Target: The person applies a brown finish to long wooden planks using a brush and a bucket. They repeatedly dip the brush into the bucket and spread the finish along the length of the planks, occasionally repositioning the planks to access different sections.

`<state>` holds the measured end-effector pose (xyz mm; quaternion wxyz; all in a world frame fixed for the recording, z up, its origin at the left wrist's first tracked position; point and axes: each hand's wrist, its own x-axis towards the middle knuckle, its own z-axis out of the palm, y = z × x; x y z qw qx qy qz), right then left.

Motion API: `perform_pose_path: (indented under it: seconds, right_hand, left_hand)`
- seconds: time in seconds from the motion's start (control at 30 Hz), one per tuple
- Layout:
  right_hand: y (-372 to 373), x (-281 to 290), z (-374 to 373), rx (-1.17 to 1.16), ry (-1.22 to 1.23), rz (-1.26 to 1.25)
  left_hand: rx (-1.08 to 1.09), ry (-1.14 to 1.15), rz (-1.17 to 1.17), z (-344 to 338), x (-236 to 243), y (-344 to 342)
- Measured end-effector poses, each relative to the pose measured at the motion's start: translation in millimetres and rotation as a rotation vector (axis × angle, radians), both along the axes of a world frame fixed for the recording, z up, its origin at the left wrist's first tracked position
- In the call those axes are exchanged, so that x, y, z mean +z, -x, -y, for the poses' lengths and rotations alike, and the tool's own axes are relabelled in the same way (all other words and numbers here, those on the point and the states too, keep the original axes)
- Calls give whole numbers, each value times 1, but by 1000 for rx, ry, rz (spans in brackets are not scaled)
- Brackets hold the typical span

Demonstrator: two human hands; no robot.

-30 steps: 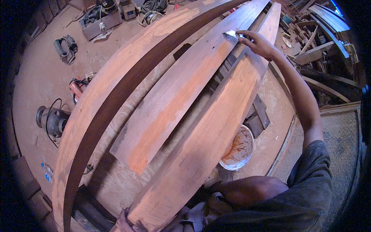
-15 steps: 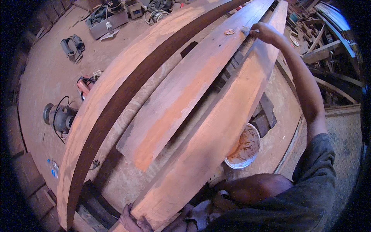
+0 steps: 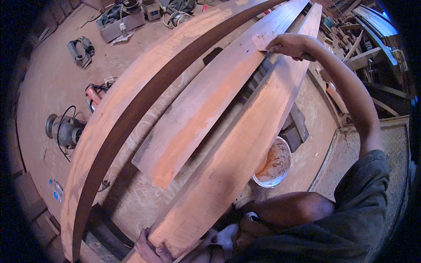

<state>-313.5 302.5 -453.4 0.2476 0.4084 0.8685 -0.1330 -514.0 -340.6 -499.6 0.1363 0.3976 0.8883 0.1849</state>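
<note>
My right hand (image 3: 290, 46) is reaching far out and is closed on a small flat scraper, mostly hidden by the fingers. Its edge is against the middle wooden plank (image 3: 175, 127), beside a pale pinkish smear of paste (image 3: 260, 42). A band of orange-brown filler (image 3: 197, 125) runs along that plank's near part. At the lower edge, my left hand (image 3: 148, 250) grips the near end of the closest long, tapered board (image 3: 228, 162), fingers wrapped over its side. Left of both lies a curved wooden piece (image 3: 127, 94) with a dark inner face.
A white bucket (image 3: 279, 164) with orange-brown residue inside stands right of the closest board, near my bent knee (image 3: 307, 208). Power tools (image 3: 63, 131), a bag (image 3: 81, 51) and a box of gear (image 3: 122, 27) lie on the left floor. Scrap wood (image 3: 351, 44) is piled at right.
My right hand has moved left and slightly nearer, from the plank's right edge onto the paste smear. The left hand keeps its hold on the board. The view has shifted slightly.
</note>
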Motion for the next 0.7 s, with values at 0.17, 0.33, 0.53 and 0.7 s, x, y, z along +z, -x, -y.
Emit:
perform_pose_path:
  seconds: [0.17,0.33,0.53,0.7]
  right_hand:
    - [-30,-23,-13,83,-310,-399]
    - [-29,-58,2,-35,-291,-318]
    - [-12,10,-22,-130,-223,-103]
    - [-18,-34,-68,-1,-204,287]
  left_hand:
    - [-3,-9,33,-1,-1,1]
    - [18,9,35,5,-2,1]
    - [65,31,68,3,3,1]
    - [-17,-20,76,-1,-12,5]
